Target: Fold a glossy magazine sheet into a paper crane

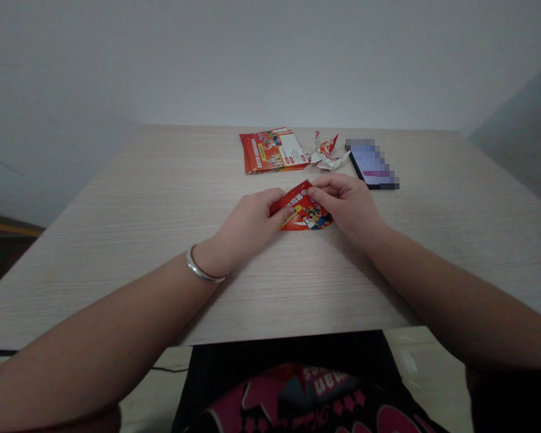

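Between my two hands is a red printed paper sheet (307, 213) with cartoon figures and white and yellow lettering, which looks folded. My left hand (256, 219) pinches its left side, thumb on top. At the upper right corner, the thumb and fingers of my right hand (348, 203) grip the same sheet. The paper is held just over the table, and part of it lies hidden behind my fingers. Farther back sits a stack of similar red and white leaflets (270, 153). Right beside that stack is a folded paper shape (328, 155) with pointed tips, in red and white.
A phone (373, 163) with its screen lit and blurred lies to the right of the folded paper shape. The pale wood-grain table (162, 198) reaches back to a white wall (270, 60). Its front edge is close to my lap.
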`<state>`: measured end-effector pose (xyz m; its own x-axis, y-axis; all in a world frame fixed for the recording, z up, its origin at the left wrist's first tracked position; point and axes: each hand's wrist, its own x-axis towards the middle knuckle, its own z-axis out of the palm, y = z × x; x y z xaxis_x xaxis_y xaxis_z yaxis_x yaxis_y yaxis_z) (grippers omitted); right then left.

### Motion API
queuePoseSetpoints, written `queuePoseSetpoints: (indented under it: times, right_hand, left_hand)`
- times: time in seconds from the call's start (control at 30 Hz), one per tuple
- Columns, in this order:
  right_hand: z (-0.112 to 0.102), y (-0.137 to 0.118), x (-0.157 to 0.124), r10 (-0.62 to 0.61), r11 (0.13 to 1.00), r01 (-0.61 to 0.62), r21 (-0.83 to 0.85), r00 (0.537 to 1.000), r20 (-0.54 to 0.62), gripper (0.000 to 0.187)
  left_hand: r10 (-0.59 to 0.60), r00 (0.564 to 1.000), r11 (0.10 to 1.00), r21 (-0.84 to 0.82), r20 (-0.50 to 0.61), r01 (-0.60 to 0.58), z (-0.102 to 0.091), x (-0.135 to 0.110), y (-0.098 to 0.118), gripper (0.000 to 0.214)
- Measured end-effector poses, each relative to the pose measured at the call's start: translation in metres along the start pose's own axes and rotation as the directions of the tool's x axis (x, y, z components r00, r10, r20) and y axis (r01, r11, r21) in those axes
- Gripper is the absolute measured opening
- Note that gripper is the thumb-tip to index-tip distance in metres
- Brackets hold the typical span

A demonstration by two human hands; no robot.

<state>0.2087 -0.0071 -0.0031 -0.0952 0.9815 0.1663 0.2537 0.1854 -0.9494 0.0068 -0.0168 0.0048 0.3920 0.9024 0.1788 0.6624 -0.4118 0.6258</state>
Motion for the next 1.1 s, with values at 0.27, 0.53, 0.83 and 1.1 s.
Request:
queuePoseSetpoints:
  times: [0.27, 0.53, 0.83, 1.1]
  right_hand:
    - [0.003, -0.005, -0.002, -0.054, 0.998, 0.053, 0.037, 0.998, 0.029, 0.014]
    - [0.001, -0.004, -0.003, -0.080, 0.995, 0.075, 0.071, 0.994, 0.071, 0.018]
    - [0.002, -0.004, -0.001, 0.029, 0.997, -0.028, 0.077, 0.999, -0.017, 0.014]
    - [0.001, 0.001, 0.001, 0.038, 0.999, -0.038, 0.006, 0.996, -0.081, 0.013]
  left_hand:
    - [0.022, 0.999, 1.000, -0.001, -0.023, -0.022, 0.000, -0.001, 0.001, 0.023]
    - [0.031, 0.999, 0.999, 0.018, -0.012, -0.031, -0.002, -0.003, 0.007, 0.025]
    - [0.041, 0.999, 0.999, -0.014, 0.016, -0.041, 0.002, -0.001, -0.001, 0.027]
    - [0.022, 1.000, 1.000, -0.001, -0.005, -0.022, 0.005, 0.002, -0.006, 0.026]
